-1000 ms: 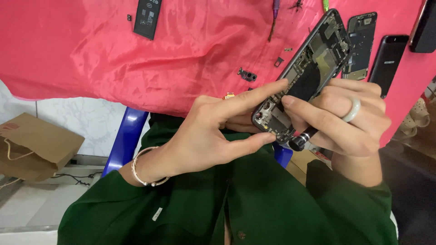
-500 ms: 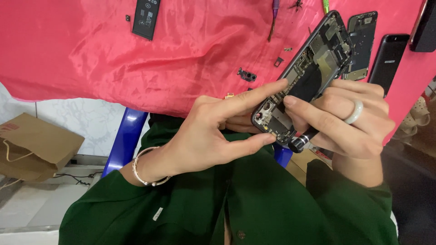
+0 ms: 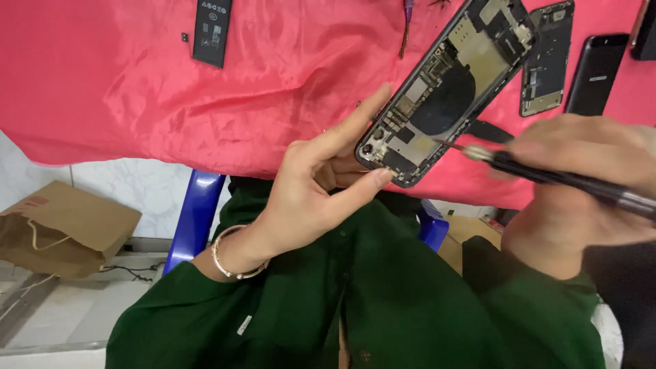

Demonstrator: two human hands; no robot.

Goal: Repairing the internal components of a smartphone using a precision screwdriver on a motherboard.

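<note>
My left hand (image 3: 321, 184) grips the lower end of an opened phone body (image 3: 447, 89), its circuit boards and black round coil facing me, tilted up to the right. My right hand (image 3: 588, 184) holds a thin dark screwdriver (image 3: 547, 176); its metal tip rests on the inside of the phone near the lower end. A bracelet (image 3: 229, 256) sits on my left wrist. Both arms wear dark green sleeves.
A red cloth (image 3: 205, 102) covers the table. On it lie a black phone battery (image 3: 212, 31), another opened phone frame (image 3: 547, 61), a black phone back (image 3: 594, 72) and small parts. A brown paper bag (image 3: 65, 229) lies on the floor left, by a blue chair (image 3: 195, 219).
My right hand has let go of the phone, drawn back to the right and now points the screwdriver tip into it. The left hand alone holds the phone.
</note>
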